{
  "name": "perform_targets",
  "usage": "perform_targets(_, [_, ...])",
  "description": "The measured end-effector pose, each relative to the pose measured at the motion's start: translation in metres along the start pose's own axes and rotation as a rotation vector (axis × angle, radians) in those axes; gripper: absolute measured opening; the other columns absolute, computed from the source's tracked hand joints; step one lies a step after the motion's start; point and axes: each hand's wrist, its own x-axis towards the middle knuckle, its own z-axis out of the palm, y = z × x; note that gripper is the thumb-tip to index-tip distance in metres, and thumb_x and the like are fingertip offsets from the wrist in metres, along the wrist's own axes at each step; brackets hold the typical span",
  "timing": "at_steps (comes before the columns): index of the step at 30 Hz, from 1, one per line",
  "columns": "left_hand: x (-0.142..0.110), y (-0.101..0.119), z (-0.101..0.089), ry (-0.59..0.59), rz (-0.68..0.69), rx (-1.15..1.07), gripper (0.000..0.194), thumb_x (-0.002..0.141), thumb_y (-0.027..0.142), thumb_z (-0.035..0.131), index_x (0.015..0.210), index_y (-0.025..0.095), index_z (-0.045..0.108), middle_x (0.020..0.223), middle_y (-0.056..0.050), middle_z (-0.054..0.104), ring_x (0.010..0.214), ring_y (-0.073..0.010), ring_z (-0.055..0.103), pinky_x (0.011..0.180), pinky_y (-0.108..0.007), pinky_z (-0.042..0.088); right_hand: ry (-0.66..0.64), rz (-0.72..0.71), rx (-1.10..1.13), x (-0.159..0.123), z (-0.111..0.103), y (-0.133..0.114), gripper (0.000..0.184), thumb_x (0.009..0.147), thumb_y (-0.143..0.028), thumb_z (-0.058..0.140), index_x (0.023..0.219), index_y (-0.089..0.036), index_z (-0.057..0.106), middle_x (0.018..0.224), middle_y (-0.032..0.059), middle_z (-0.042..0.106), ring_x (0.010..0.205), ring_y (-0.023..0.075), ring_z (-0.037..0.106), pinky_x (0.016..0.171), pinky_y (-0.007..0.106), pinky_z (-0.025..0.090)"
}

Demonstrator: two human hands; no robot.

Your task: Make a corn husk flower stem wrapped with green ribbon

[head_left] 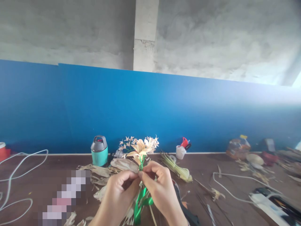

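An artificial flower [139,148] with pale peach petals stands upright just above my fingers, its stem wrapped in shiny green. My left hand [122,186] pinches the stem from the left, thumb and fingers together. From the right, my right hand [160,183] pinches at the same spot, its fingertips touching those of the left. Below the hands hangs a green ribbon [138,205], one part curling to the right. The fingertips hide the exact point where the stem and ribbon are gripped.
Dried husks [101,171] lie left of the hands, small flower sprays [127,142] behind. A turquoise container [99,153], a white cup [180,152] with red-handled tools and a bundle of stalks [178,168] stand or lie farther back. White cable [231,194] loops at right, beside a blue wall [164,110].
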Motion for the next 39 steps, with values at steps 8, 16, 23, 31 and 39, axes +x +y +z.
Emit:
perform_targets(8, [-0.001, -0.009, 0.003, 0.275, 0.073, 0.202, 0.01, 0.065, 0.018, 0.069, 0.06, 0.026, 0.071, 0.056, -0.002, 0.068, 0.05, -0.0171, 0.054, 0.053, -0.023, 0.035, 0.163, -0.175, -0.107, -0.001, 0.021, 0.015, 0.015, 0.072, -0.014, 0.058, 0.058, -0.019, 0.058, 0.062, 0.0014, 0.055, 0.059, 0.015, 0.05, 0.053, 0.025, 0.036])
perform_targets(16, [0.006, -0.006, 0.001, 0.133, -0.067, -0.087, 0.016, 0.067, 0.022, 0.067, 0.052, 0.02, 0.063, 0.051, 0.001, 0.054, 0.049, -0.0132, 0.042, 0.049, -0.021, 0.031, 0.07, 0.023, 0.228, 0.008, 0.017, 0.02, 0.015, 0.068, -0.021, 0.068, 0.057, -0.017, 0.059, 0.055, -0.0022, 0.05, 0.053, 0.0118, 0.043, 0.052, 0.024, 0.031])
perform_targets(23, [0.008, 0.003, -0.004, -0.19, -0.345, -0.651, 0.026, 0.058, 0.031, 0.075, 0.053, 0.017, 0.054, 0.044, 0.009, 0.033, 0.041, -0.0043, 0.019, 0.039, -0.019, 0.013, -0.506, 0.219, 0.79, 0.016, -0.005, 0.02, 0.018, 0.067, -0.03, 0.077, 0.066, -0.014, 0.068, 0.07, 0.0032, 0.064, 0.065, 0.0128, 0.054, 0.063, 0.024, 0.04])
perform_targets(31, [0.006, 0.002, -0.005, -0.256, -0.43, -0.794, 0.023, 0.053, 0.025, 0.078, 0.055, 0.014, 0.058, 0.042, 0.009, 0.036, 0.038, -0.0013, 0.018, 0.037, -0.016, 0.008, -0.561, 0.233, 0.793, 0.017, -0.009, 0.025, 0.012, 0.067, -0.025, 0.078, 0.066, -0.015, 0.073, 0.069, 0.0027, 0.067, 0.065, 0.012, 0.058, 0.064, 0.024, 0.042])
perform_targets(39, [0.005, -0.001, -0.001, -0.387, -0.57, -0.877, 0.021, 0.052, 0.021, 0.077, 0.056, 0.015, 0.058, 0.036, 0.01, 0.036, 0.034, 0.0005, 0.015, 0.034, -0.015, 0.005, -0.539, 0.186, 0.835, 0.018, -0.011, 0.027, 0.014, 0.057, -0.023, 0.084, 0.06, -0.016, 0.073, 0.06, -0.0004, 0.063, 0.055, 0.0095, 0.053, 0.053, 0.021, 0.039])
